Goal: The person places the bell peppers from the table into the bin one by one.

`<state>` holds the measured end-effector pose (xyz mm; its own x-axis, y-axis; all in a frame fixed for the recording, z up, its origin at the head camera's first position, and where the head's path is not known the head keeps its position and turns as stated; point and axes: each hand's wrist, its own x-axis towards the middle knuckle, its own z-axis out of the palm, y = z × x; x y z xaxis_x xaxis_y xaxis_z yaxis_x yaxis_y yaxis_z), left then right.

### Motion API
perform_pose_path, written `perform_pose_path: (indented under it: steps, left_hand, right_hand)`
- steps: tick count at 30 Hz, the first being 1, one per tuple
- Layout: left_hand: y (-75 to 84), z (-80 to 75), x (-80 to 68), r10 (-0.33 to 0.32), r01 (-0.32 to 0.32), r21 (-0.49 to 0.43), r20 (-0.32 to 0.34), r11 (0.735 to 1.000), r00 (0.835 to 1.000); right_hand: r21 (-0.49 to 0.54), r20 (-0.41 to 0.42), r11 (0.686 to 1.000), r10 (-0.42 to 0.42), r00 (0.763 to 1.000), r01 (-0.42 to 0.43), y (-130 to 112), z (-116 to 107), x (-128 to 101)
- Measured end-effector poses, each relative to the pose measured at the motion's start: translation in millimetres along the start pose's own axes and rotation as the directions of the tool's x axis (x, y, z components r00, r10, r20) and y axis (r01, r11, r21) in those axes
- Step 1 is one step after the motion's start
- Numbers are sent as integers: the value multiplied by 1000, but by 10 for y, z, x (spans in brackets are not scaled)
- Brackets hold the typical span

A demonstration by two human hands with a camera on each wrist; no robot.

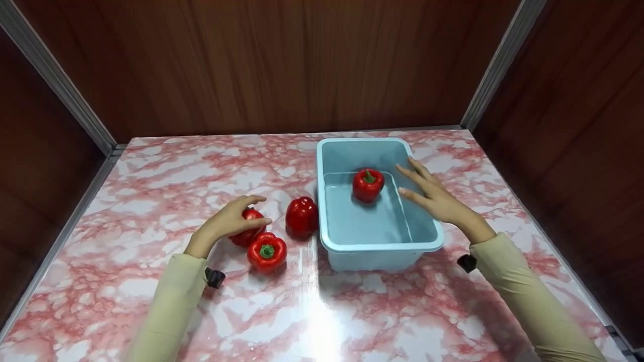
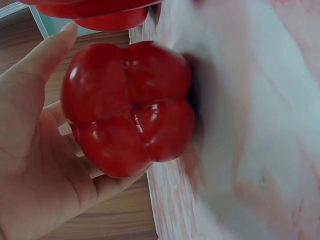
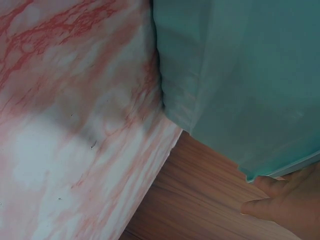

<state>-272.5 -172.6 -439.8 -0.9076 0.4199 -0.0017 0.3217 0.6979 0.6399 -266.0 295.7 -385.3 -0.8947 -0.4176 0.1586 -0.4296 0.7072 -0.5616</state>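
My left hand (image 1: 225, 219) reaches over a red bell pepper (image 1: 246, 237) left of the bin, its thumb and fingers spread around it. In the left wrist view this bell pepper (image 2: 130, 110) shows its lobed bottom, with the palm and gently curved fingers (image 2: 42, 172) beside and behind it. A second bell pepper (image 1: 267, 252), green stem up, sits just in front. A third (image 1: 302, 217) rests beside the bin's left wall. Over the right rim of the light-blue bin (image 1: 382, 247), my right hand (image 1: 436, 197) holds nothing, fingers spread. One bell pepper (image 1: 368, 185) stands inside the bin.
The red-and-white marbled table (image 1: 151, 206) carries everything. Brown wood-grain panels (image 1: 282, 65) rise at the back and both sides, with grey metal strips (image 1: 503, 60) at the corners. The bin's walls stand higher than the pepper within.
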Motion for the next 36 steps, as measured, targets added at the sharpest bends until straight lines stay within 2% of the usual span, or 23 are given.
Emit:
perform_pose_path:
  steps: [9,22,30,36]
  left_hand:
    - [-52,21,-14,-7,7,-6,25,1000,1000]
    - [-19,5,-43,-69,69,7,68,998,995]
    - [-26,8,-38,-87,85,47,50,995,995]
    - [-40,15,-29,-61,60,47,36,997,997]
  right_hand:
    - [5,-7,1000,-10,1000,10,13,5,9]
    - [17,-4,1000,-7,1000,7,16,7,-2]
    - [12,-6,1000,-14,1000,14,23,17,6]
    - [10,-10,1000,-16,1000,16,22,16,5]
